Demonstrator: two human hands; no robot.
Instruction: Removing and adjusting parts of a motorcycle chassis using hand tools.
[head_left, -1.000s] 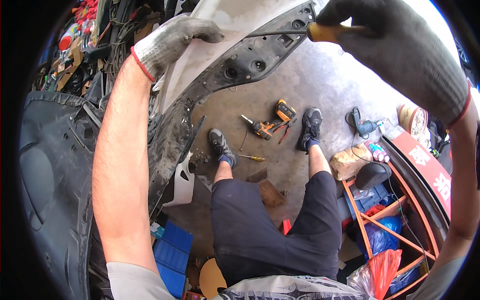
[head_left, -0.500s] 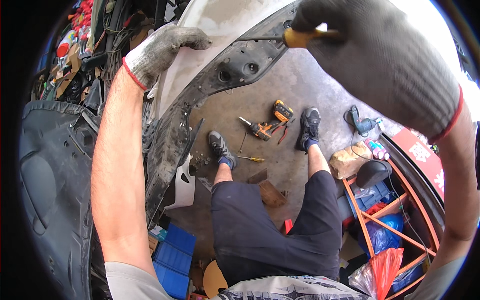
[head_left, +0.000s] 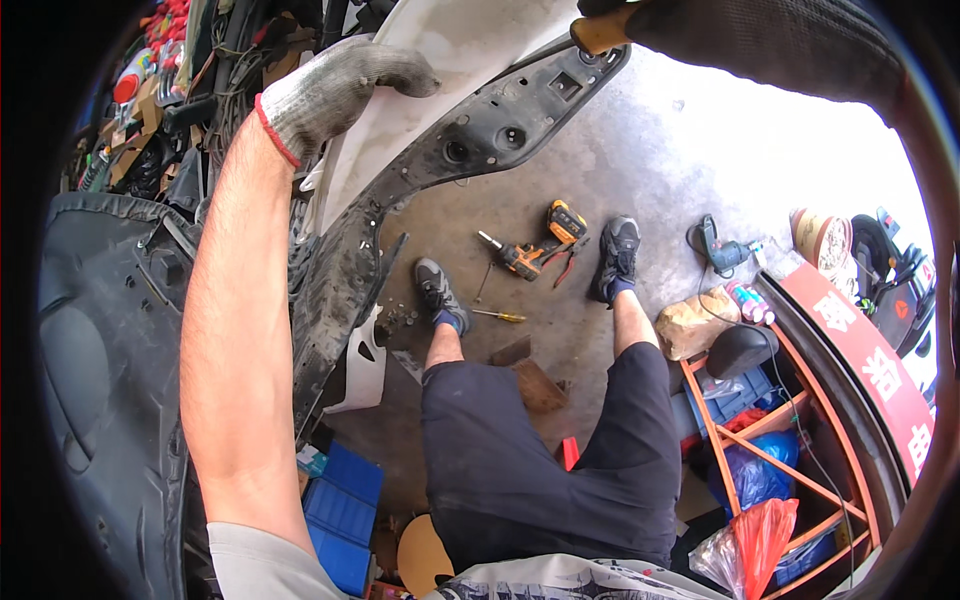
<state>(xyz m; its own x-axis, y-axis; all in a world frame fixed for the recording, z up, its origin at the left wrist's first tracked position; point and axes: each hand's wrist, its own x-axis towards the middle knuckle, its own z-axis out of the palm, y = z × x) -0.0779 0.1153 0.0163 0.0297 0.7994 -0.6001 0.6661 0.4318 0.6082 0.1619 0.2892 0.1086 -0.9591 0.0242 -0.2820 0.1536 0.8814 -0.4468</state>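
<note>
On the floor [head_left: 560, 182], a cordless driver [head_left: 522, 261] lies right of the panel [head_left: 385, 152], left of another power tool [head_left: 727, 256].

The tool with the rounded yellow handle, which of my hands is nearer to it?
Right. Your dark-gloved right hand grips the tool's yellow handle; your left hand, in a soiled grey-white glove with a red cuff, is off to its left, at the large white panel.
</note>
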